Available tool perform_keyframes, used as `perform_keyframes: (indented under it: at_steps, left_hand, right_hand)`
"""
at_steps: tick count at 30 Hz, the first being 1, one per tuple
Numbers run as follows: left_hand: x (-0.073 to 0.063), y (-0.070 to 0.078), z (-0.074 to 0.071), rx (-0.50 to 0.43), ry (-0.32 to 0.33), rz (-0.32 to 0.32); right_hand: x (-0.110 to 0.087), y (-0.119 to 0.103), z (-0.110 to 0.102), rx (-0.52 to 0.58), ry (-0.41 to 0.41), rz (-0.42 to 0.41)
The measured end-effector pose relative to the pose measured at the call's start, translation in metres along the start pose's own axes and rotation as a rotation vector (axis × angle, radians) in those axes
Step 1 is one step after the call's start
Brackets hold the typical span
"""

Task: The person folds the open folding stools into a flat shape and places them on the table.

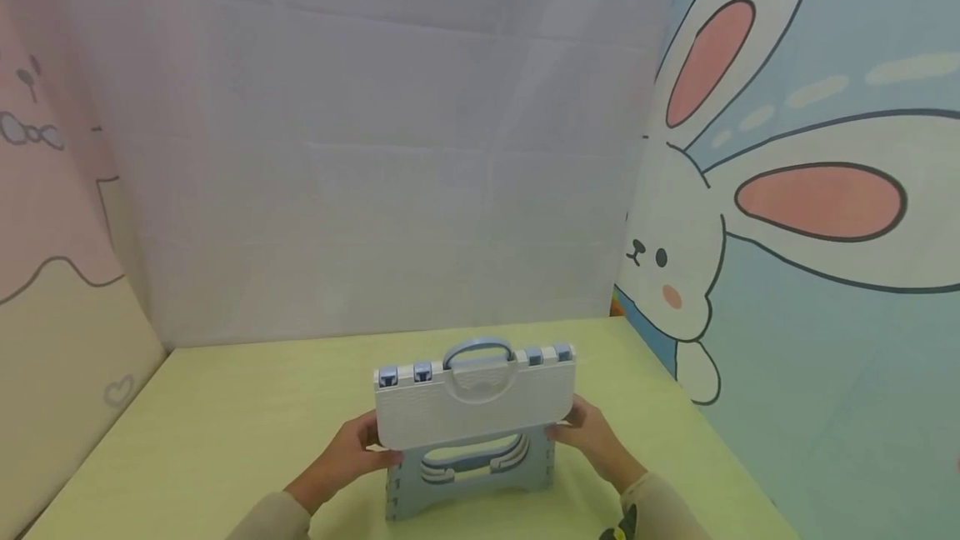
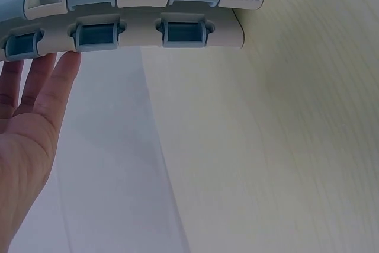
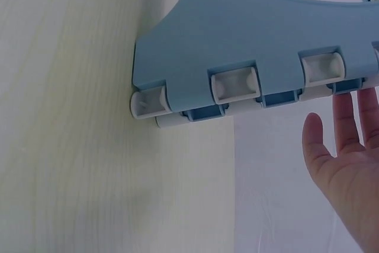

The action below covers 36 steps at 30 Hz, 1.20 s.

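Observation:
A folding step stool [image 1: 472, 415], with a white top panel, blue side panel and blue carry handle, stands upright on the table between both hands. My left hand [image 1: 351, 455] holds its left side, thumb at the front of the blue panel and fingers toward the back. On the opposite side my right hand [image 1: 588, 432] grips near the lower corner of the white panel. The left wrist view shows the fingers [image 2: 53, 90] against the hinged side edge of the stool [image 2: 142, 28]. In the right wrist view the blue panel [image 3: 237, 39] nearly hides those fingertips.
The pale yellow table [image 1: 247, 407] extends around the stool. A white cloth [image 1: 375, 148] hangs behind it. Cartoon-printed panels stand on both sides, with a white rabbit [image 1: 675, 257] at right. A dark and yellow patch [image 1: 619, 527] shows by the right sleeve.

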<state>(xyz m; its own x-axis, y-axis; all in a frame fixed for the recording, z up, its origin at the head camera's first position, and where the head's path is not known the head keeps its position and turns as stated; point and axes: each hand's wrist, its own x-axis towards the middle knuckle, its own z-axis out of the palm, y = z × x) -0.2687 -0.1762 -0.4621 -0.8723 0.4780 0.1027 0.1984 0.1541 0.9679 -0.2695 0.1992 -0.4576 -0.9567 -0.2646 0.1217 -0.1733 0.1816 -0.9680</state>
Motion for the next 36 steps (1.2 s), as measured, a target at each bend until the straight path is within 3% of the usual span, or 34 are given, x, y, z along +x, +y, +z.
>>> perform_keyframes:
  at_steps: [22, 36]
  left_hand:
    - [-0.0003, 0.0007, -0.0005, -0.006, -0.008, 0.014]
    - [-0.0011, 0.0006, -0.0002, -0.048, -0.017, -0.004]
  right_hand:
    - [0.0002, 0.0003, -0.0002, 0.019, -0.029, -0.020]
    - [0.0004, 0.0002, 0.0014, -0.022, -0.001, -0.043]
